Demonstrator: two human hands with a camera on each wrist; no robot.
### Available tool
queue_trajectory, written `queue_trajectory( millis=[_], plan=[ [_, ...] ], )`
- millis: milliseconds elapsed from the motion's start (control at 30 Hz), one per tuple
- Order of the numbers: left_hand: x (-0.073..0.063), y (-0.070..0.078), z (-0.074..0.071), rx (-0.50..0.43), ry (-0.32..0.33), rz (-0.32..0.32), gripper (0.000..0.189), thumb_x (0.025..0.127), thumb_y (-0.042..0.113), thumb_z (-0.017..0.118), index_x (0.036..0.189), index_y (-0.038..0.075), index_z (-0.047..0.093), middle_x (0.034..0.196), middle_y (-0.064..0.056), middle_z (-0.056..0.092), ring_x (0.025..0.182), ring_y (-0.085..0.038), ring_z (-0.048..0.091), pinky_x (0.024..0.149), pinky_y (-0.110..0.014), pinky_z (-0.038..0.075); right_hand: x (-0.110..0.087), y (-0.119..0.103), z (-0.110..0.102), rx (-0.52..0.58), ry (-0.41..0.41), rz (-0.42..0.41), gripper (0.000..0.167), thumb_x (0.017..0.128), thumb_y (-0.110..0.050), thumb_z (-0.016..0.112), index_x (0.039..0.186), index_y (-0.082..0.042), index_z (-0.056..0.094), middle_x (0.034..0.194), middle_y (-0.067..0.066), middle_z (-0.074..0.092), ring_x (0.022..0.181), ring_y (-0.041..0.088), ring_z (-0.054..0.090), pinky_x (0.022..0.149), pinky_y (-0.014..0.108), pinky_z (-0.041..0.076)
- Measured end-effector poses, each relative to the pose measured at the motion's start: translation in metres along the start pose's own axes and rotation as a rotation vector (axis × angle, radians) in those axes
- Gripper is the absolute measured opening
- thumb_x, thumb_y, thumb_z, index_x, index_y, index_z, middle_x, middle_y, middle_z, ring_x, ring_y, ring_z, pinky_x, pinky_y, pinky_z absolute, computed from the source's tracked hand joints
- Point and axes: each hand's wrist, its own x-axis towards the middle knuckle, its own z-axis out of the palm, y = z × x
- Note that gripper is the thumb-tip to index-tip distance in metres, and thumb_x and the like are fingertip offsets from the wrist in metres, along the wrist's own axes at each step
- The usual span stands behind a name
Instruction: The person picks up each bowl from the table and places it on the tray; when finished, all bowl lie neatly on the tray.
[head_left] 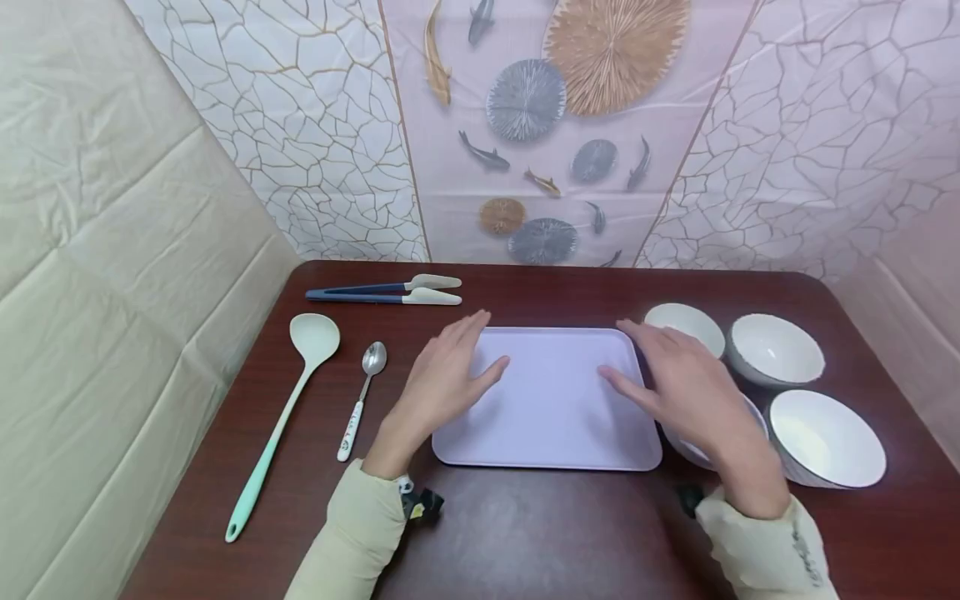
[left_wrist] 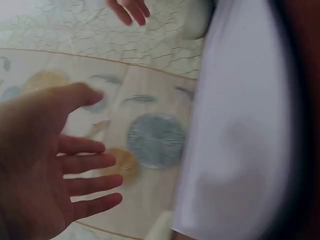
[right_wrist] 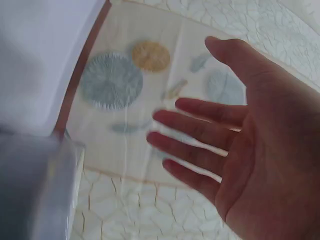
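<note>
The tray (head_left: 555, 400) was pale purple, and the counter (head_left: 525, 533) was dark red-brown. The tongs (head_left: 382, 298) were dark blue with cream ends. The ladle (head_left: 288, 407) was cream with a mint green handle. The spoon (head_left: 357, 410) was silver, with small dark marks on its white handle. The bowls (head_left: 828, 437) were white inside. The back cloth (head_left: 555, 208) had tan crack lines on white, and gray and gold fish on pink.

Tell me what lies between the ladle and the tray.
In the head view, a small spoon lies on the table between the ladle and the tray; the left hand overlaps the tray's left edge.
</note>
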Motion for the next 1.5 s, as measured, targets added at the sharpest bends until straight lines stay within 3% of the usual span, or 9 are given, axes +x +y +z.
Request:
queue_trajectory(
  millis=[233, 433, 633, 733, 833, 967, 1100, 1267, 1500],
  plan=[
    [-0.04, -0.024, 0.022, -0.32, 0.023, -0.159, 0.056, 0.096, 0.039, 0.062, 0.142, 0.009, 0.051, 0.141, -0.009, 0.052, 0.132, -0.027, 0.045, 0.106, -0.048, 0.036, -0.055, 0.032, -0.022, 0.119, 0.17, 0.047, 0.04, 0.087, -0.031, 0.075, 0.124, -0.017, 0.067, 0.115, 0.002, 0.068, 0.107, 0.026, 0.061, 0.09, 0.034, 0.043],
    [-0.071, -0.041, 0.032, -0.413, -0.125, -0.247, 0.095, 0.085, 0.058, 0.068, 0.156, 0.012, 0.026, 0.158, -0.011, 0.026, 0.144, -0.027, 0.024, 0.109, -0.055, 0.028, -0.114, 0.09, -0.034, 0.208, 0.274, 0.307, 0.067, 0.08, -0.023, 0.082, 0.141, -0.019, 0.055, 0.133, 0.015, 0.056, 0.132, 0.016, 0.042, 0.104, 0.014, 0.018],
    [-0.084, -0.05, 0.038, -0.43, -0.177, -0.207, 0.122, 0.07, 0.07, 0.074, 0.159, 0.014, 0.012, 0.163, -0.007, 0.01, 0.147, -0.024, 0.009, 0.111, -0.056, 0.023, -0.154, 0.144, -0.024, 0.285, 0.238, 0.346, 0.113, 0.058, -0.014, 0.092, 0.149, 0.008, 0.029, 0.15, 0.035, 0.027, 0.141, 0.048, 0.018, 0.116, 0.044, 0.005],
    [-0.089, -0.055, 0.038, -0.419, -0.197, -0.16, 0.129, 0.065, 0.069, 0.078, 0.159, 0.014, 0.009, 0.163, -0.006, 0.008, 0.148, -0.021, 0.004, 0.112, -0.055, 0.02, -0.166, 0.156, -0.015, 0.34, 0.205, 0.331, 0.12, 0.056, -0.01, 0.093, 0.15, 0.011, 0.021, 0.143, 0.043, 0.029, 0.14, 0.018, 0.027, 0.112, 0.022, 0.012],
    [-0.091, -0.058, 0.039, -0.413, -0.204, -0.122, 0.131, 0.065, 0.065, 0.081, 0.158, 0.011, 0.008, 0.163, -0.007, 0.007, 0.148, -0.021, 0.001, 0.113, -0.056, 0.017, -0.169, 0.162, -0.008, 0.403, 0.211, 0.292, 0.109, 0.053, -0.003, 0.094, 0.144, 0.007, 0.034, 0.127, 0.029, 0.05, 0.114, -0.002, 0.044, 0.093, 0.004, 0.024],
    [-0.091, -0.058, 0.039, -0.414, -0.217, -0.114, 0.129, 0.067, 0.059, 0.084, 0.158, 0.01, 0.007, 0.163, -0.009, 0.006, 0.148, -0.019, 0.0, 0.113, -0.056, 0.015, -0.169, 0.165, -0.006, 0.414, 0.237, 0.27, 0.096, 0.048, 0.001, 0.096, 0.13, 0.002, 0.046, 0.111, 0.013, 0.054, 0.095, -0.001, 0.048, 0.083, 0.004, 0.03],
    [-0.09, -0.058, 0.04, -0.407, -0.232, -0.112, 0.129, 0.068, 0.059, 0.083, 0.158, 0.01, 0.006, 0.163, -0.008, 0.006, 0.148, -0.019, 0.0, 0.114, -0.056, 0.014, -0.176, 0.169, -0.004, 0.373, 0.21, 0.327, 0.114, 0.055, -0.005, 0.095, 0.148, 0.005, 0.03, 0.137, 0.033, 0.042, 0.119, -0.008, 0.036, 0.09, 0.0, 0.018],
    [-0.091, -0.059, 0.044, -0.412, -0.232, -0.1, 0.128, 0.068, 0.059, 0.083, 0.158, 0.01, 0.006, 0.163, -0.009, 0.007, 0.148, -0.02, 0.001, 0.114, -0.056, 0.013, -0.181, 0.173, -0.001, 0.313, 0.207, 0.423, 0.124, 0.057, -0.012, 0.095, 0.154, 0.002, 0.019, 0.137, 0.043, 0.039, 0.113, -0.022, 0.026, 0.089, 0.001, 0.014],
    [-0.091, -0.061, 0.046, -0.427, -0.225, -0.079, 0.128, 0.068, 0.058, 0.084, 0.158, 0.009, 0.007, 0.163, -0.009, 0.008, 0.148, -0.021, 0.002, 0.113, -0.057, 0.013, -0.191, 0.15, -0.011, 0.469, 0.453, 0.41, 0.121, 0.041, 0.017, 0.084, 0.15, -0.008, 0.035, 0.124, -0.024, 0.05, 0.12, -0.006, 0.043, 0.099, 0.006, 0.026]
  ],
)
